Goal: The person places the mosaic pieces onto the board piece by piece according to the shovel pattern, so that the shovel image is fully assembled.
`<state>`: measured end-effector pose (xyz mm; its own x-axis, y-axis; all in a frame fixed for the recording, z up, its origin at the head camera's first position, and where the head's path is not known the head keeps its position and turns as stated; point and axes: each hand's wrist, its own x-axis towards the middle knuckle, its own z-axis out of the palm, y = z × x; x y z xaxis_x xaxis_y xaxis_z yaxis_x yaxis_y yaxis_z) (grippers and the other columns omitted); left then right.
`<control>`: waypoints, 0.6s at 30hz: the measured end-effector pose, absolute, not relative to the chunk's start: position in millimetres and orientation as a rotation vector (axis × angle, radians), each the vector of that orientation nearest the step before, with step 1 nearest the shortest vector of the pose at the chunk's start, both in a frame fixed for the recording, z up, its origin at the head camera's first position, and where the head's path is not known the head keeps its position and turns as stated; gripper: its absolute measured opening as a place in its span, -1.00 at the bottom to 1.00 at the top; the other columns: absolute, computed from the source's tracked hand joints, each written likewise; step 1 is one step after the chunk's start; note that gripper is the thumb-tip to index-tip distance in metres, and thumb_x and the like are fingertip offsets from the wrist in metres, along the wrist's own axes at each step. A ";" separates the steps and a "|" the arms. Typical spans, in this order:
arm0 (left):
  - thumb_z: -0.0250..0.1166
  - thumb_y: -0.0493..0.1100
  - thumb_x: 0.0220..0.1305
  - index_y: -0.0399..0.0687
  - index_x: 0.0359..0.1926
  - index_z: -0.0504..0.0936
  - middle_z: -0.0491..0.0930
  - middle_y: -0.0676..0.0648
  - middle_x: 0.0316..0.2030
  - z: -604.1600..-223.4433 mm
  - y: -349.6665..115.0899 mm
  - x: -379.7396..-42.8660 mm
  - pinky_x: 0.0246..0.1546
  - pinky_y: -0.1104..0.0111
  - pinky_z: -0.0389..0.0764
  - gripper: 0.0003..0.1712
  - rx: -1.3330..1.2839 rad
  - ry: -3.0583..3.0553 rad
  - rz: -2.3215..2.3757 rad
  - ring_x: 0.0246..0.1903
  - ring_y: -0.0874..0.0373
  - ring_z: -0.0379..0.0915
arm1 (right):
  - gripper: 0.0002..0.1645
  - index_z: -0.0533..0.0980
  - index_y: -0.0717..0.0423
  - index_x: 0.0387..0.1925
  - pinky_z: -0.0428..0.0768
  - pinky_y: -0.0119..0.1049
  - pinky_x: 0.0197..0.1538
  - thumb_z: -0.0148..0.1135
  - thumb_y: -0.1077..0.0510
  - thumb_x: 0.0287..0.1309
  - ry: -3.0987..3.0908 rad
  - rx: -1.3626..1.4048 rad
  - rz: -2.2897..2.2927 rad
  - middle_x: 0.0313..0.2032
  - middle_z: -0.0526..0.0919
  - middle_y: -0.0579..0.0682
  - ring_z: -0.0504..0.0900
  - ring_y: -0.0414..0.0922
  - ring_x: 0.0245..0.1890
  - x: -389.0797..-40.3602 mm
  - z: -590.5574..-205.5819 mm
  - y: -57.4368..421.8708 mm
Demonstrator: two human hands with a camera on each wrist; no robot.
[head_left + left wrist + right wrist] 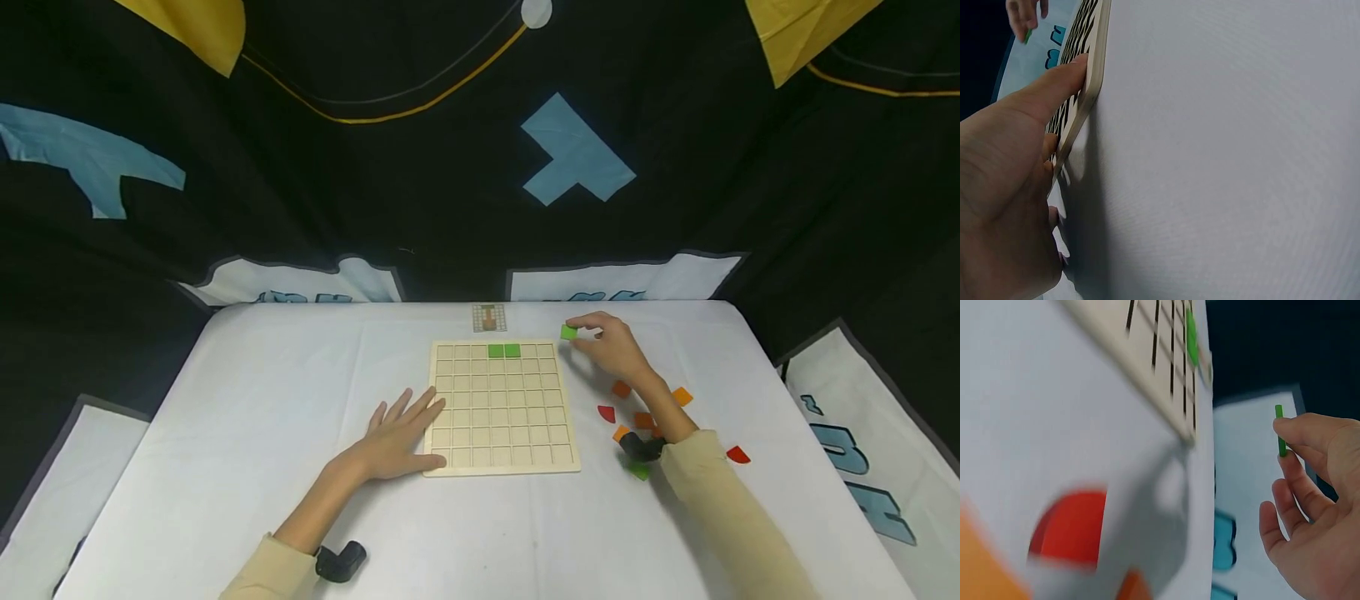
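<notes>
A pale wooden grid board lies on the white table, two green square tiles side by side in its top row. My left hand rests on the board's left edge with fingers spread; in the left wrist view the thumb lies on the rim. Past the board's top right corner, my right hand pinches a green square tile between thumb and finger. The right wrist view shows this tile edge-on, held above the table, its other fingers loosely bent.
Loose orange tiles, red quarter-round pieces and a green piece lie right of the board, some under the right forearm. A small printed pattern card lies behind the board. A dark patterned cloth hangs behind the table.
</notes>
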<state>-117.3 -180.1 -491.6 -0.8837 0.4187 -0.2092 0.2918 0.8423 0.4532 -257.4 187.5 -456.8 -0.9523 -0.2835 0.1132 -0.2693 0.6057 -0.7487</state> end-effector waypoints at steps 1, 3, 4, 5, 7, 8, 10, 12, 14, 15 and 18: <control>0.28 0.36 0.22 -0.09 0.55 0.13 -0.08 -0.18 0.56 -491.8 -180.2 -117.5 0.34 -0.33 -0.29 0.07 0.539 2.721 0.598 0.51 -0.29 -0.36 | -0.63 0.64 0.18 0.08 0.46 0.03 0.18 0.32 0.26 0.23 2.785 -0.497 -1.305 0.11 0.61 0.11 0.48 0.06 0.19 -258.1 -455.9 181.3; 0.27 0.36 0.22 -0.08 0.55 0.13 -0.09 -0.16 0.56 -492.2 -180.3 -117.9 0.34 -0.32 -0.29 0.07 0.539 2.720 0.595 0.51 -0.28 -0.36 | -0.63 0.65 0.17 0.08 0.47 0.01 0.17 0.32 0.26 0.22 2.762 -0.536 -1.301 0.10 0.62 0.08 0.49 0.04 0.18 -259.6 -454.7 169.0; 0.27 0.37 0.22 -0.08 0.55 0.13 -0.09 -0.17 0.56 -492.1 -180.4 -117.9 0.34 -0.32 -0.29 0.07 0.540 2.722 0.597 0.51 -0.28 -0.36 | -0.63 0.65 0.17 0.08 0.47 0.01 0.17 0.33 0.26 0.22 2.750 -0.556 -1.300 0.10 0.63 0.08 0.49 0.04 0.18 -260.1 -454.2 163.1; 0.27 0.36 0.22 -0.09 0.55 0.13 -0.08 -0.18 0.55 -492.1 -180.5 -117.7 0.34 -0.33 -0.29 0.07 0.545 2.724 0.602 0.50 -0.30 -0.35 | -0.63 0.65 0.16 0.07 0.48 -0.01 0.16 0.33 0.26 0.21 2.738 -0.568 -1.305 0.09 0.63 0.06 0.50 0.03 0.17 -260.7 -454.3 157.3; 0.28 0.36 0.22 -0.10 0.55 0.14 -0.07 -0.19 0.55 -492.0 -180.6 -117.7 0.33 -0.34 -0.28 0.07 0.550 2.727 0.607 0.50 -0.31 -0.34 | -0.63 0.66 0.17 0.06 0.48 0.00 0.16 0.33 0.26 0.20 2.721 -0.596 -1.310 0.08 0.64 0.06 0.50 0.05 0.17 -261.3 -454.8 146.1; 0.28 0.36 0.21 -0.10 0.55 0.14 -0.07 -0.20 0.55 -492.2 -180.6 -117.8 0.33 -0.34 -0.28 0.07 0.551 2.728 0.607 0.50 -0.31 -0.34 | -0.63 0.65 0.18 0.06 0.48 0.01 0.16 0.32 0.26 0.20 2.711 -0.615 -1.313 0.08 0.64 0.07 0.51 0.07 0.16 -261.1 -454.9 140.8; 0.28 0.35 0.22 -0.11 0.55 0.14 -0.08 -0.20 0.55 -492.2 -180.7 -117.6 0.33 -0.34 -0.28 0.07 0.552 2.729 0.609 0.50 -0.32 -0.34 | -0.63 0.65 0.19 0.07 0.48 0.02 0.17 0.32 0.26 0.21 2.688 -0.644 -1.315 0.08 0.64 0.08 0.50 0.10 0.17 -260.7 -455.2 130.6; 0.28 0.35 0.22 -0.11 0.55 0.13 -0.08 -0.20 0.55 -492.5 -180.7 -117.6 0.33 -0.34 -0.29 0.07 0.552 2.727 0.609 0.50 -0.32 -0.35 | -0.63 0.65 0.20 0.07 0.47 0.01 0.18 0.33 0.25 0.22 2.665 -0.664 -1.310 0.07 0.64 0.08 0.50 0.11 0.17 -261.5 -456.7 120.8; 0.28 0.35 0.22 -0.10 0.55 0.13 -0.09 -0.19 0.56 -492.4 -180.8 -117.4 0.33 -0.34 -0.29 0.07 0.548 2.723 0.603 0.50 -0.31 -0.35 | -0.62 0.64 0.20 0.08 0.48 0.00 0.19 0.33 0.25 0.22 2.645 -0.676 -1.300 0.07 0.63 0.08 0.49 0.12 0.17 -262.3 -458.6 111.8; 0.28 0.34 0.23 -0.11 0.55 0.13 -0.09 -0.19 0.55 -492.3 -180.9 -117.2 0.33 -0.34 -0.29 0.07 0.548 2.722 0.607 0.50 -0.31 -0.35 | -0.63 0.65 0.19 0.08 0.48 -0.01 0.18 0.34 0.25 0.22 2.636 -0.674 -1.299 0.06 0.63 0.07 0.49 0.12 0.17 -263.2 -460.1 107.7; 0.28 0.34 0.23 -0.10 0.55 0.13 -0.09 -0.19 0.56 -491.4 -180.8 -117.1 0.34 -0.33 -0.30 0.06 0.543 2.719 0.601 0.50 -0.30 -0.36 | -0.62 0.65 0.19 0.08 0.50 0.00 0.17 0.35 0.25 0.22 2.623 -0.657 -1.292 0.06 0.63 0.07 0.50 0.12 0.16 -265.7 -464.7 96.5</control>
<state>-117.1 -180.8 -491.4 -0.8824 0.4221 -0.2078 0.2951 0.8406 0.4543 -265.7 96.5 -464.7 -0.8938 -0.4441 0.0617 -0.3196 0.5346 -0.7823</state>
